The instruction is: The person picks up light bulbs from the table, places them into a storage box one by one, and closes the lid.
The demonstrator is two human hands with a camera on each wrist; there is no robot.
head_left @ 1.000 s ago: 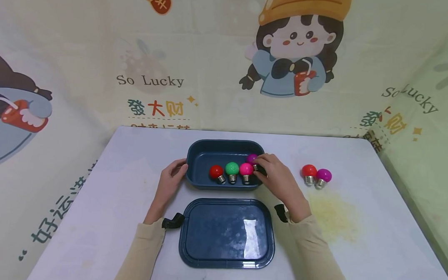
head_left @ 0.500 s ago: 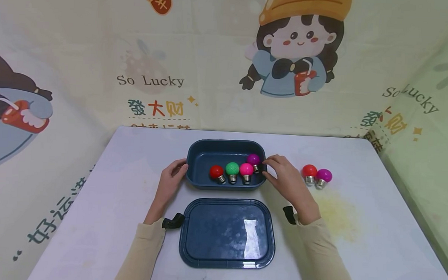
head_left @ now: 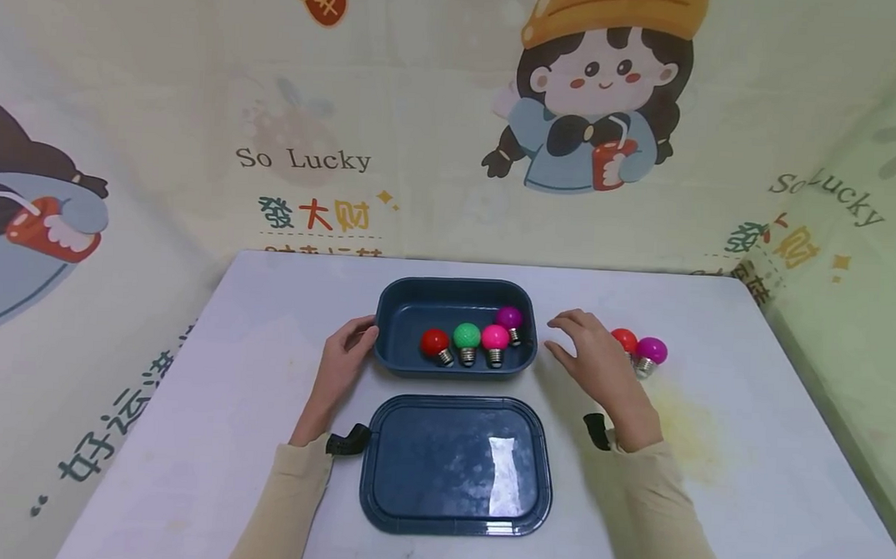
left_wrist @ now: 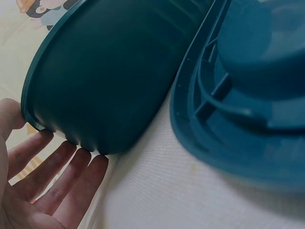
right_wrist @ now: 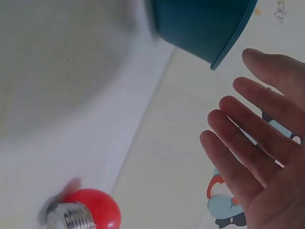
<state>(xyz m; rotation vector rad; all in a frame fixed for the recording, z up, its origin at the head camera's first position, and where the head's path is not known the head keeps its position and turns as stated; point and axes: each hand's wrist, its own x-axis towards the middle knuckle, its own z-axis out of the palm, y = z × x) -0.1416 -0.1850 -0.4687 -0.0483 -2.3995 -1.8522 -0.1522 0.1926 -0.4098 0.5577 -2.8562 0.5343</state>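
Observation:
A dark blue box [head_left: 416,311] holds light bulbs: a red bulb [head_left: 434,343], a green bulb [head_left: 467,336], a pink bulb [head_left: 495,337] and a purple bulb [head_left: 509,318]. My left hand [head_left: 346,350] rests at the box's left end. Its fairly straight fingers [left_wrist: 71,176] touch the outer wall, with the thumb beside the rim. To the right of the box, my right hand [head_left: 595,361] hovers with fingers spread and nothing in them. Beyond it on the table lie a second red bulb [head_left: 625,339] and a second purple bulb [head_left: 651,350], the red one partly hidden behind the hand.
The matching blue lid [head_left: 455,467] lies flat on the white table [head_left: 208,436] in front of the box. Behind the table and along both sides hangs a printed cloth [head_left: 424,128]. A yellowish stain [head_left: 685,440] marks the tabletop near the right forearm.
My right hand has let go of the purple bulb inside the box and moved right, out past the box's edge. The left hand has stayed at the box's left end.

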